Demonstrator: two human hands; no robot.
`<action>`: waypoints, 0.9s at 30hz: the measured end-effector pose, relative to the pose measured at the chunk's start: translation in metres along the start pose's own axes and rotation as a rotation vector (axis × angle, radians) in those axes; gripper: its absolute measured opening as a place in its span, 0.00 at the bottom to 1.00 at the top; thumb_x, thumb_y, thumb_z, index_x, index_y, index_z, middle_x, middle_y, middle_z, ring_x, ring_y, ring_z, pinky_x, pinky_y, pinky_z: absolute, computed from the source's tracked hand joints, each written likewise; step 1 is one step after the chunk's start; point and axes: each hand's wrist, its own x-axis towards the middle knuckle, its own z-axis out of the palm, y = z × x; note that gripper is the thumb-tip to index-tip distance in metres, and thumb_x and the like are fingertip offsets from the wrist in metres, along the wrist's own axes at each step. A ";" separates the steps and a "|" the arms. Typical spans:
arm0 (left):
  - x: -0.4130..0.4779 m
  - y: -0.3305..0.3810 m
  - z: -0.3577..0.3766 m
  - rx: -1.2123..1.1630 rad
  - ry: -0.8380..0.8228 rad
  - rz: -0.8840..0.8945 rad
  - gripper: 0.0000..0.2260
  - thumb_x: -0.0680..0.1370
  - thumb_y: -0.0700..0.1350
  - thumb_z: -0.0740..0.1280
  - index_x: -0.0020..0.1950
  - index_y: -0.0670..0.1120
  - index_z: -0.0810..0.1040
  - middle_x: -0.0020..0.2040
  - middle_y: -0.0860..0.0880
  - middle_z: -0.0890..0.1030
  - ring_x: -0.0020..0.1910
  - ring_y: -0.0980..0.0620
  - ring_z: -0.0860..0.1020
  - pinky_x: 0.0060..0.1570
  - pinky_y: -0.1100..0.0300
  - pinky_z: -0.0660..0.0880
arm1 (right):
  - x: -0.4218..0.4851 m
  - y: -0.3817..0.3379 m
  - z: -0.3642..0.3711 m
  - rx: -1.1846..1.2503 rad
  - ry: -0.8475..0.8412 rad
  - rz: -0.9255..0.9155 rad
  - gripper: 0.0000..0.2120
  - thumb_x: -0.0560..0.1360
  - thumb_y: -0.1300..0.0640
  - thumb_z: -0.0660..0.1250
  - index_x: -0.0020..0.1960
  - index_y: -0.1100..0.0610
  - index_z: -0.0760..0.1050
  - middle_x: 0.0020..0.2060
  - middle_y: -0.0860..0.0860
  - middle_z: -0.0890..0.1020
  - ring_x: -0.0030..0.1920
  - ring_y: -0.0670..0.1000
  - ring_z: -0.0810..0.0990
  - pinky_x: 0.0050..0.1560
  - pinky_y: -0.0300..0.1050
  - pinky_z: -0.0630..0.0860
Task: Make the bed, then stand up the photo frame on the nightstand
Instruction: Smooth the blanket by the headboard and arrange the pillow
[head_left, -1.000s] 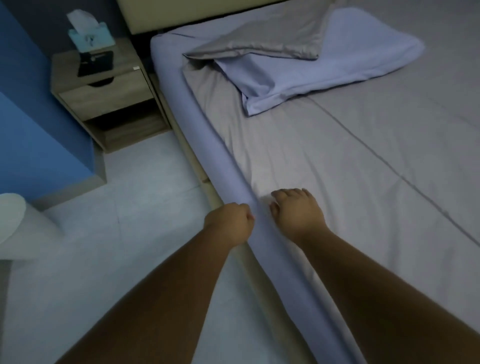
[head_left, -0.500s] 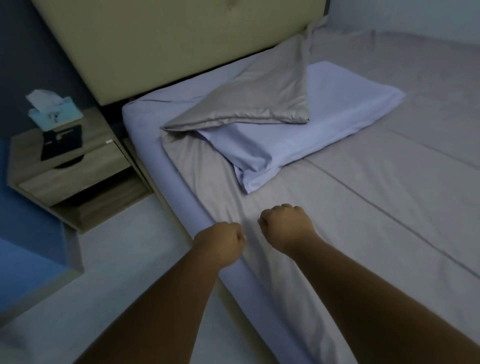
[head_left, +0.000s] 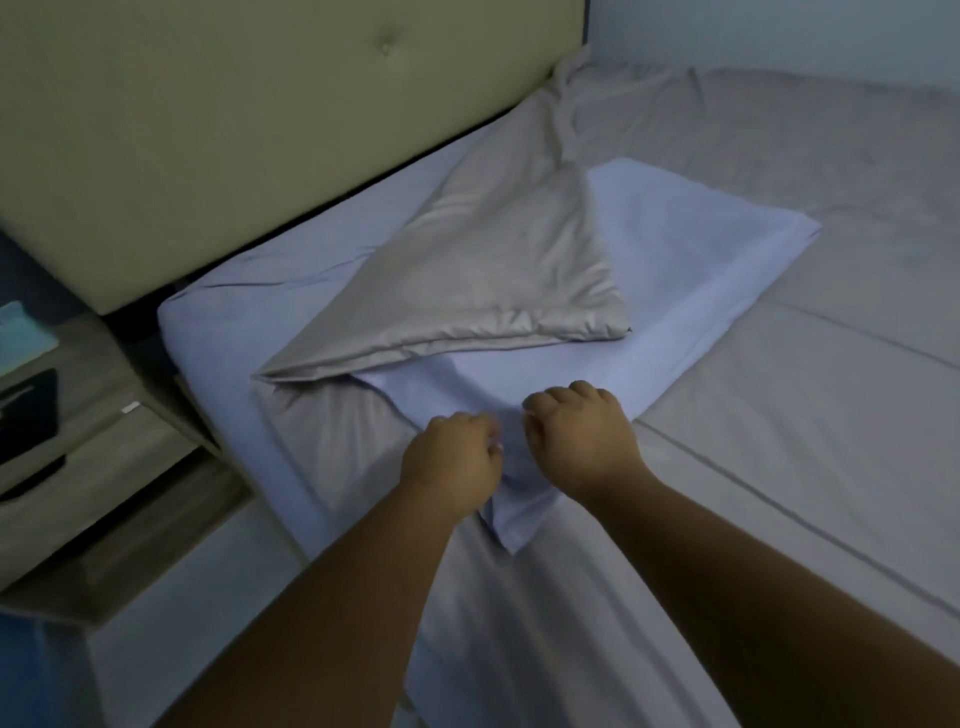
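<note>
A lavender pillow (head_left: 701, 270) lies slantwise on the bed, its near corner pointing at me. A folded-back corner of the grey blanket (head_left: 493, 270) covers the pillow's far left part. My left hand (head_left: 452, 460) and my right hand (head_left: 582, 436) rest side by side on the pillow's near end, fingers curled into its fabric. The rest of the grey blanket (head_left: 779, 467) spreads flat over the bed. A dark photo frame (head_left: 26, 410) lies flat on the wooden nightstand (head_left: 104, 457) at the left edge, partly cut off.
A beige padded headboard (head_left: 208, 130) stands behind the bed. Lavender fitted sheet (head_left: 208, 338) shows along the mattress's left edge. A teal tissue box (head_left: 21, 338) sits on the nightstand behind the frame. Pale floor (head_left: 208, 597) lies between nightstand and bed.
Both hands have left the mattress edge and moved up the bed to the pillow's near corner, closing on it. My view has swung toward the headboard.
</note>
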 end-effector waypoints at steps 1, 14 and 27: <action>0.019 -0.001 0.000 -0.004 0.055 0.050 0.14 0.78 0.49 0.60 0.63 0.51 0.74 0.60 0.48 0.77 0.60 0.44 0.73 0.56 0.51 0.72 | 0.013 0.007 0.004 -0.002 0.015 0.043 0.12 0.70 0.54 0.58 0.37 0.56 0.79 0.31 0.53 0.81 0.32 0.57 0.78 0.32 0.44 0.70; 0.193 -0.047 -0.010 0.250 0.025 0.562 0.31 0.77 0.43 0.57 0.76 0.64 0.50 0.78 0.52 0.55 0.73 0.44 0.60 0.70 0.51 0.58 | 0.110 0.037 0.061 -0.060 -0.059 0.725 0.23 0.78 0.45 0.56 0.71 0.49 0.63 0.75 0.60 0.57 0.71 0.68 0.54 0.71 0.61 0.52; 0.239 -0.149 -0.092 0.668 0.170 0.762 0.15 0.66 0.46 0.56 0.33 0.53 0.83 0.42 0.51 0.81 0.41 0.47 0.73 0.35 0.60 0.69 | 0.181 -0.060 0.087 0.176 -0.041 0.513 0.22 0.74 0.47 0.57 0.63 0.57 0.74 0.62 0.63 0.74 0.56 0.68 0.73 0.58 0.56 0.70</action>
